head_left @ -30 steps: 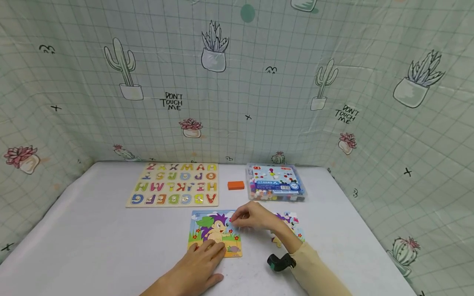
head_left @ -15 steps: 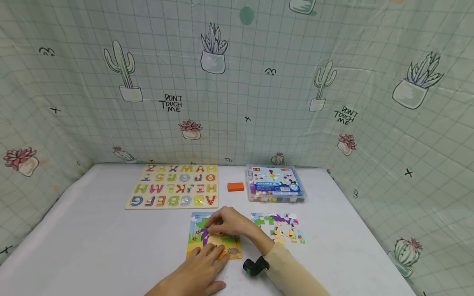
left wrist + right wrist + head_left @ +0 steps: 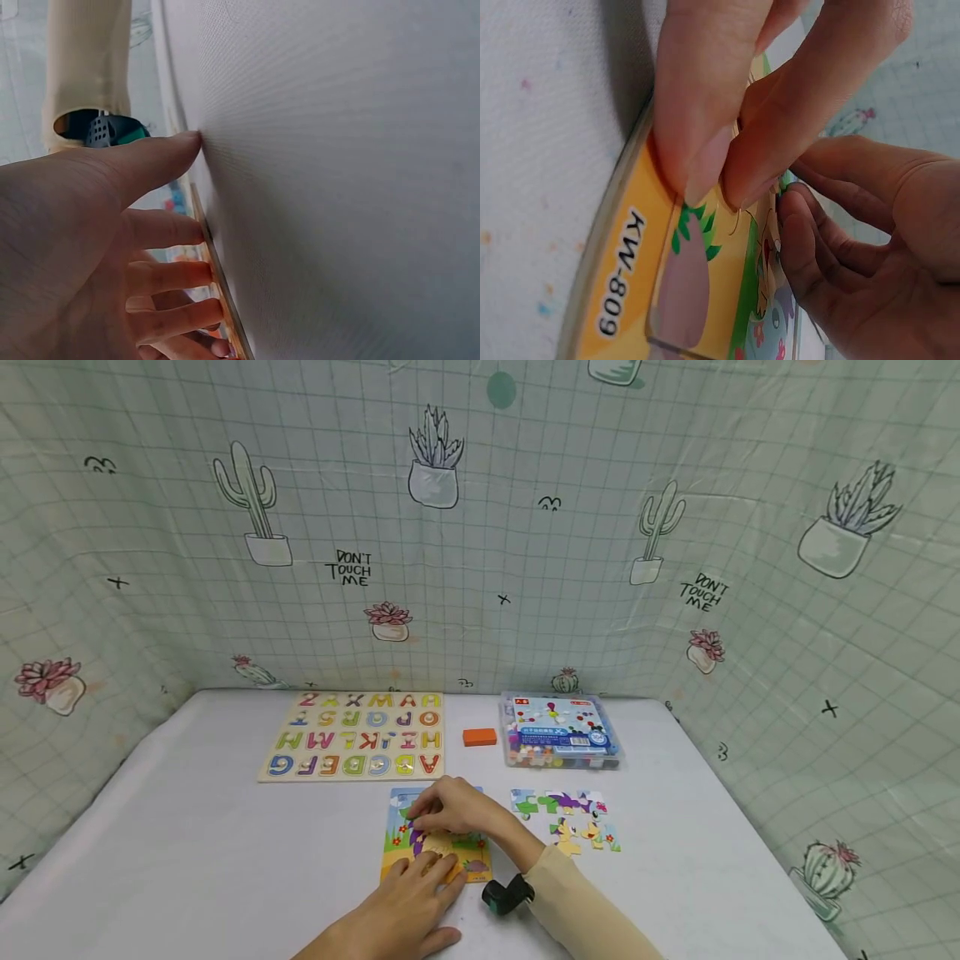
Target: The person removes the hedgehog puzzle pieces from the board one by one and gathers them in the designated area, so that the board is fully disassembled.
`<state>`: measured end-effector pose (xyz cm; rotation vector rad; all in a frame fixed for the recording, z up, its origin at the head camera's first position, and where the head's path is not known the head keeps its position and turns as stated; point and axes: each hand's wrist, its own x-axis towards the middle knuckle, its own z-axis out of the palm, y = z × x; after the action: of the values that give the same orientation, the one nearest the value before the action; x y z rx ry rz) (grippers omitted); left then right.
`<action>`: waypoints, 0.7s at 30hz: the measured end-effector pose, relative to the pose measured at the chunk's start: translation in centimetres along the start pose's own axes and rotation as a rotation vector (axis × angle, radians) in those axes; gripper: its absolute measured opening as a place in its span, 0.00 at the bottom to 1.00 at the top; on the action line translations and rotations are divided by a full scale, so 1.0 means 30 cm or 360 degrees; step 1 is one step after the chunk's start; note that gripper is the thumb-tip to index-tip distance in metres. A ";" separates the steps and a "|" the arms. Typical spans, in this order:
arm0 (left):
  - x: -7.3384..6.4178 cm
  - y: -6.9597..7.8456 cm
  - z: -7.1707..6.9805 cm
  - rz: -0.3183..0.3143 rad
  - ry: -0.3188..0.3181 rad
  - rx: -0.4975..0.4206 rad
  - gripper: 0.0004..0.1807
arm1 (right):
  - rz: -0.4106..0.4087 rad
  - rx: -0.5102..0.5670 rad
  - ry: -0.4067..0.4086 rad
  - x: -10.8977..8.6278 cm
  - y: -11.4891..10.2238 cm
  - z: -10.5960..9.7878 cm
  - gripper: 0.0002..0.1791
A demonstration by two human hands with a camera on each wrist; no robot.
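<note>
A hedgehog picture puzzle board (image 3: 395,852) lies flat on the table in front of me. My left hand (image 3: 408,893) rests on its lower edge with spread, slightly bent fingers; in the left wrist view the thumb (image 3: 169,157) touches the white cloth. Over the board's upper middle, by the green leaf, my right hand (image 3: 456,806) bends down with thumb and fingers together. In the right wrist view, the right hand (image 3: 877,232) pinches a puzzle piece (image 3: 784,180), mostly hidden, with a bit of green at the fingertips. Loose hedgehog puzzle pieces (image 3: 573,833) lie right of the board.
Behind the puzzle stands a wooden alphabet board (image 3: 315,778), with an orange block (image 3: 479,737) beside it. A clear plastic box (image 3: 558,735) of colourful parts is at the back right. A patterned curtain (image 3: 465,552) closes off the table's far side.
My right hand has moved left from the board's right edge to over its upper middle, uncovering the loose pieces at the right. The left hand stays almost in place.
</note>
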<state>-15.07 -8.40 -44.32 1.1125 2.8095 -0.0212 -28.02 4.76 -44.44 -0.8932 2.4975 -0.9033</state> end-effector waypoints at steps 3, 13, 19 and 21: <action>0.000 0.000 -0.002 -0.0004 -0.0012 -0.0001 0.35 | 0.0009 0.0004 0.0000 0.001 -0.001 0.000 0.07; 0.000 -0.006 0.010 0.0023 0.0020 -0.0014 0.35 | 0.0006 0.0019 0.0010 0.005 -0.006 0.002 0.08; 0.001 -0.004 0.005 0.0002 -0.0005 -0.0020 0.34 | -0.0027 0.0049 0.0021 0.006 -0.006 0.002 0.09; 0.002 -0.005 0.006 -0.0002 -0.0014 -0.0027 0.34 | -0.0041 0.0054 0.0019 0.007 -0.005 0.003 0.08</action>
<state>-15.21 -8.48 -44.50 1.1041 2.7976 -0.0024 -28.05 4.50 -44.41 -0.9133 2.4786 -0.9589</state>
